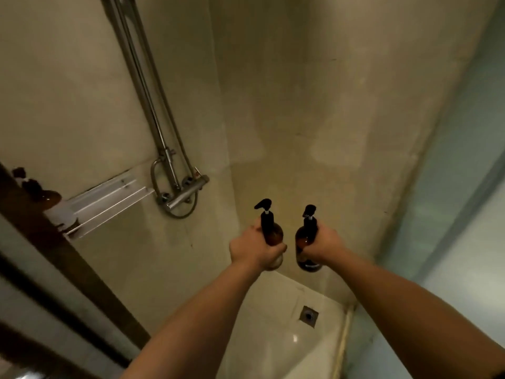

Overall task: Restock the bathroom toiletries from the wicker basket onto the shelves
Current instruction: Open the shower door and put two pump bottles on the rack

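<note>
both bare forearms reach forward into the shower stall, side by side. left hand (252, 248) wraps round the body of the left bottle (274, 231), fingers curled. right hand (325, 246) grips the right bottle (302, 243) likewise. both amber pump bottles are upright in mid-air, near each other but apart, to the right of the wall shelf (109, 198). a third bottle (50, 199) sits at the shelf's left end, blurred and partly cut off by the door frame (68, 263). the hands cover much of each held bottle. a pale mark low on the right bottle is too blurred to read.
</note>
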Demonstrator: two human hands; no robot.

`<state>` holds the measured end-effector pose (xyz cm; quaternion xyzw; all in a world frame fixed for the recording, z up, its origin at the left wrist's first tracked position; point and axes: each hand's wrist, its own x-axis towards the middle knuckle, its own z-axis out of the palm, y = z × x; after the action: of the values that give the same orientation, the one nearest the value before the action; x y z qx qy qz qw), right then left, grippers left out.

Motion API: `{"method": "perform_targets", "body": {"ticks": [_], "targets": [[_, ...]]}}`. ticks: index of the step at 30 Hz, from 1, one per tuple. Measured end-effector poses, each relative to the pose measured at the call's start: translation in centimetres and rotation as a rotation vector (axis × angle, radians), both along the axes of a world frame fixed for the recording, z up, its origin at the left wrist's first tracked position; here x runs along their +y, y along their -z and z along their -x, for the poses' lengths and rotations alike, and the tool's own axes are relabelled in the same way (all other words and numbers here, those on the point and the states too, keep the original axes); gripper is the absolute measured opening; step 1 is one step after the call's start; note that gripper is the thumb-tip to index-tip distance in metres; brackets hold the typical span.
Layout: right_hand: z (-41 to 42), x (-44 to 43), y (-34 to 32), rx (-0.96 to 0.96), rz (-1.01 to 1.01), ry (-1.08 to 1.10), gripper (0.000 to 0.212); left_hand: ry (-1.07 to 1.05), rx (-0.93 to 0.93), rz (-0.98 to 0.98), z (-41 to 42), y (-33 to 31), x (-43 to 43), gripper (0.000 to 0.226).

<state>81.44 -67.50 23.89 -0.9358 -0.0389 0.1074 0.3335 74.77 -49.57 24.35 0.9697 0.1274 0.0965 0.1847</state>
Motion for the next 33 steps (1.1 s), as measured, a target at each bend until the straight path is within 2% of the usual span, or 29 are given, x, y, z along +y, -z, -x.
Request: {"method": "perform_targets", "body": {"ticks": [2,4,8,14,19,21,24,26,30,33], "targets": [[-3.0,1.1,-0.2,0.053,0.014,-0.03,0.099,-0.021,0.004,-0.008,-2.3,0.0,1.0,0.079],[-6.1,2.4,-0.2,0.078,0.035,-0.062,0.102,-0.051,0.0,0.001,-4.7,0.0,2.2,0.076],[-11.6,5.8,-0.5,0.029,0.064,-0.129,0.088,-0.111,0.01,0.0,-9.6,0.2,5.0,0.077],[-19.9,11.9,-2.9,0.018,0.078,-0.237,0.079,-0.173,0.023,-0.013,-17.6,-1.3,9.4,0.075],[-25.0,16.9,-5.9,-0.076,0.054,-0.323,0.05,-0.192,0.002,-0.025,-23.2,-3.9,13.3,0.075],[-26.7,18.8,-6.8,-0.095,0.057,-0.364,0.045,-0.21,-0.028,-0.045,-24.5,-4.7,15.0,0.069],[-29.7,22.1,-7.9,-0.066,0.078,-0.442,0.064,-0.273,-0.064,-0.098,-26.2,-5.4,17.9,0.067],[-32.1,25.2,-8.7,-0.129,0.131,-0.534,0.074,-0.34,-0.093,-0.146,-27.3,-6.5,19.8,0.069],[-34.5,33.2,-10.7,-0.216,0.089,-0.69,0.066,-0.514,-0.123,-0.115,-27.4,-9.0,24.3,0.067],[-33.4,39.1,-11.8,-0.242,-0.009,-0.798,0.064,-0.654,-0.1,-0.101,-25.4,-10.7,28.7,0.077]]}}
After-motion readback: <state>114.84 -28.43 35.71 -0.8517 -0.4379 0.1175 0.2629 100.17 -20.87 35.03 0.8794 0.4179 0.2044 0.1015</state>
